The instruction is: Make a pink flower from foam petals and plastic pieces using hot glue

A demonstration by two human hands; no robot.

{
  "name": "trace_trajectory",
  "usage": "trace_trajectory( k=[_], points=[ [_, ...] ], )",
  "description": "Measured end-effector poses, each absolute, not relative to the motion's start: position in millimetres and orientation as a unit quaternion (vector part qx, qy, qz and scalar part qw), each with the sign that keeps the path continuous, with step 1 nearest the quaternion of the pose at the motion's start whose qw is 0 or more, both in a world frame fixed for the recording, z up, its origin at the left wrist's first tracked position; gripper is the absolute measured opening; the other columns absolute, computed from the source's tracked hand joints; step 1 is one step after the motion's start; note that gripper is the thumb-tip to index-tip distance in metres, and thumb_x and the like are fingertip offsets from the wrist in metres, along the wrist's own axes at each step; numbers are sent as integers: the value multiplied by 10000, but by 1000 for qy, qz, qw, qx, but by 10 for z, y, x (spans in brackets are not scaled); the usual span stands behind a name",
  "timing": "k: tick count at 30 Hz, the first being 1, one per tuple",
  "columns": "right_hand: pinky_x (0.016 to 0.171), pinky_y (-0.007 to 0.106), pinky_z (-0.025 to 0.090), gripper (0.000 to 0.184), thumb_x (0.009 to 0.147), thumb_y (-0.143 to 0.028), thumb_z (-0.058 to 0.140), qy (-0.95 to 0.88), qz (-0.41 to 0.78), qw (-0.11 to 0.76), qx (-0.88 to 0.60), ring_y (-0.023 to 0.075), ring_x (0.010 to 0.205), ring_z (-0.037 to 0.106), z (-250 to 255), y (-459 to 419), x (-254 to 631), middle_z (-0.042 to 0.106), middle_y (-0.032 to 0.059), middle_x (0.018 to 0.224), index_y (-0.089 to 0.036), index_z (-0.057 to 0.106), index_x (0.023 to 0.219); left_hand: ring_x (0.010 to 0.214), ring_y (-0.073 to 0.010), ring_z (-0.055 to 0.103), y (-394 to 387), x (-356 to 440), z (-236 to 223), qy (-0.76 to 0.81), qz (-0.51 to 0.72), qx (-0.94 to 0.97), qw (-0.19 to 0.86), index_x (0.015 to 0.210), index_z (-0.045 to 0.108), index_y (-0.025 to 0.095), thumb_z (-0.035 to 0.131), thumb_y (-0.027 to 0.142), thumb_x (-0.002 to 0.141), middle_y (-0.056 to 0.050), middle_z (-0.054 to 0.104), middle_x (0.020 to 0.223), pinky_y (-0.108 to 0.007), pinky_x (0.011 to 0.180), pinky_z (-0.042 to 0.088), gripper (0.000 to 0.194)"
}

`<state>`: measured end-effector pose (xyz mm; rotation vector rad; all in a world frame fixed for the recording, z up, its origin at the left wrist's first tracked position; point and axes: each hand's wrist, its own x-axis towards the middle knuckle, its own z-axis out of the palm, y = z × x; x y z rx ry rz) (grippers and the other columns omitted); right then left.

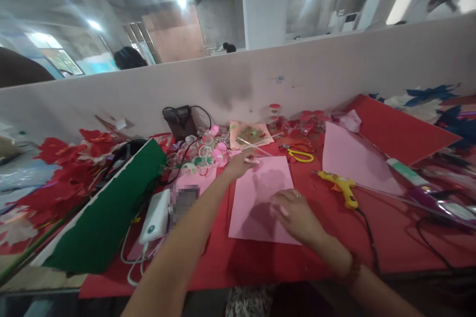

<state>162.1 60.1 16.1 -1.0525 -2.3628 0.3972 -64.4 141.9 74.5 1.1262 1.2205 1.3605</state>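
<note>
My left hand point(240, 165) reaches over the far edge of a pink sheet point(249, 213), fingers pinched around a small clear plastic piece point(255, 161) whose exact shape is blurred. Above the sheet's right side is my right hand point(297, 214), with a ring on one finger. Its fingers are slightly bent and apart, and nothing shows between them. Just beyond the left hand lie several clear round plastic cups point(203, 151), some with pink or green in them. Scissors with yellow handles point(301, 156) and a yellow glue gun point(340, 188) rest to the right.
The red-covered table point(256, 270) also carries a white power bank point(155, 215) with cables, a green board point(111, 213), red artificial flowers point(70, 168) and an orange-pink piece of paper point(251, 133). A purple-and-white tool point(433, 198) lies right. A low white partition point(230, 84) runs behind.
</note>
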Motion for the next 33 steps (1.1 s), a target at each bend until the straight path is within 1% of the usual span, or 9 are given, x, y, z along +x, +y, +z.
trace_trajectory(
  k=[6,12,16,20,23,25,28,30,33],
  points=[
    [951,436,387,217,829,-180,537,-886,180,255,-344,265,1156,486,161,313,1471,613,88,1198,-231,650,1007,714,-184,603,1625,-683,894,522,514,504,458,663,692,181,755,10,507,-17,657,671,-279,755,456,239],
    [802,391,456,211,877,-245,479,-802,229,353,-424,225,841,610,274,612,1607,692,72,841,-202,662,783,824,-225,640,1524,-699,862,533,523,485,454,660,689,199,743,-10,509,-32,673,707,-299,798,477,263],
    [847,397,468,193,822,-272,523,-725,286,427,-458,215,898,618,396,917,1726,692,68,993,-213,658,946,816,-192,642,1377,-731,856,502,539,455,501,770,701,189,773,99,591,-58,688,831,-325,829,486,213],
    [753,337,521,660,685,-226,642,-662,450,447,-400,152,817,623,502,1144,1568,545,87,1297,-265,449,1316,838,-208,660,1202,-713,896,385,569,286,668,896,667,182,671,240,760,-85,689,902,-442,864,499,148],
    [713,312,537,856,617,-240,723,-626,577,420,-313,109,751,618,560,1210,1294,452,89,1387,-322,343,1380,878,-219,671,1106,-607,885,328,580,195,720,948,649,149,577,250,828,-110,693,906,-427,870,507,173],
    [708,304,538,801,611,-287,746,-609,635,395,-265,109,768,617,564,1214,1113,494,73,1346,-320,396,1330,872,-212,676,1078,-527,845,311,578,172,734,979,642,135,529,250,856,-121,693,896,-395,852,519,203],
    [688,280,524,477,659,-364,727,-589,675,370,-245,117,738,618,498,1212,941,656,46,1021,-210,570,1082,854,-202,676,1071,-478,770,300,609,148,719,987,637,150,506,253,872,-108,697,865,-386,848,522,203],
    [623,265,505,285,707,-396,682,-597,665,353,-276,111,622,598,429,1239,914,655,19,770,-161,603,849,845,-197,674,1066,-510,736,299,630,135,704,968,637,155,509,272,878,-103,699,859,-392,859,517,195],
    [549,278,475,245,779,-396,585,-637,571,365,-367,117,500,549,367,1367,990,594,-4,598,-163,576,705,815,-182,672,1040,-611,732,322,642,113,687,893,637,149,526,336,884,-96,698,850,-376,846,516,218]
  ],
)
